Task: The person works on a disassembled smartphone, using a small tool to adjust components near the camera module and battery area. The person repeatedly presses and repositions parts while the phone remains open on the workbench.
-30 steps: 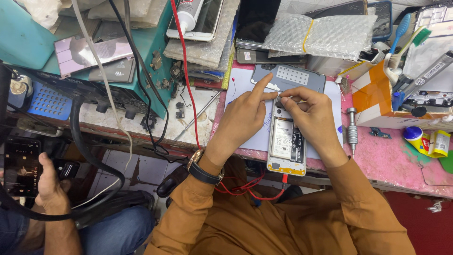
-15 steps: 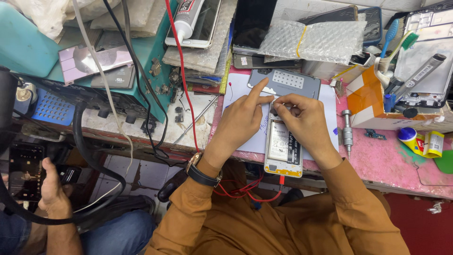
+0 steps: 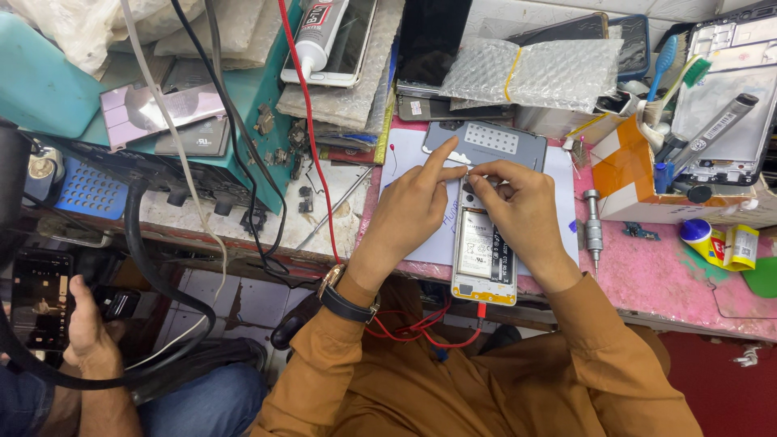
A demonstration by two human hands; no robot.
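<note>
Head view: opened phone point(image 3: 484, 259) lies face down on a white sheet point(image 3: 409, 202) on the pink bench point(image 3: 647, 283), bottom end overhanging the near edge, prob. so its red cable point(image 3: 421, 328) can hang free. Battery point(image 3: 477, 247) exposed. Left hand point(image 3: 413, 206) rests beside the phone, index finger stretched out w/ tip pressing at the phone's top end, other fingers curled; looks like it steadies the body. Right hand point(image 3: 518, 206) has thumb & index pinched on a small pale part at that same spot; can't tell what it is. Grey back cover point(image 3: 494, 142) lies just beyond. Screwdriver point(image 3: 593, 226) near on the right. Room is tight: orange box point(image 3: 627, 174) right, cables point(image 3: 312, 137) left. Another person's hand point(image 3: 85, 328) holds a phone point(image 3: 40, 299) low left, well apart.
</note>
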